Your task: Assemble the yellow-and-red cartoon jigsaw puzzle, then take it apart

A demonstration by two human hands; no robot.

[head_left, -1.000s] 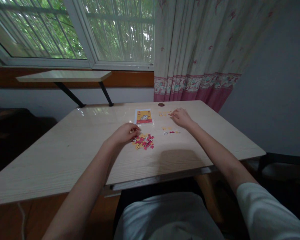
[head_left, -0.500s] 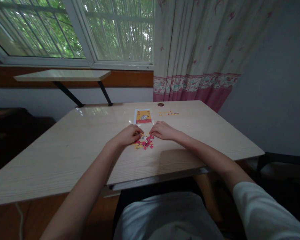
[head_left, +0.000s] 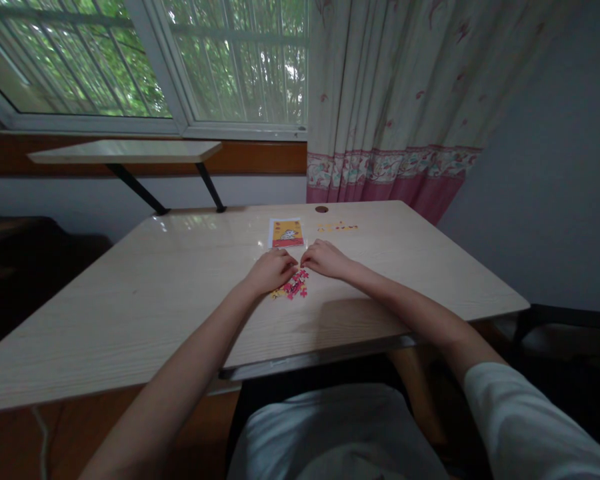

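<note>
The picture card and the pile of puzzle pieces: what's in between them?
In the head view, the left hand and right hand lie between picture card and pile.

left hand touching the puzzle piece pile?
Touching. In the head view the left hand lies over the near-left edge of the puzzle piece pile on the table, hiding part of it, no gap visible.

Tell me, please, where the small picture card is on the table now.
The picture card lies flat on the table, beyond both hands, left of the small row of puzzle pieces.
</note>
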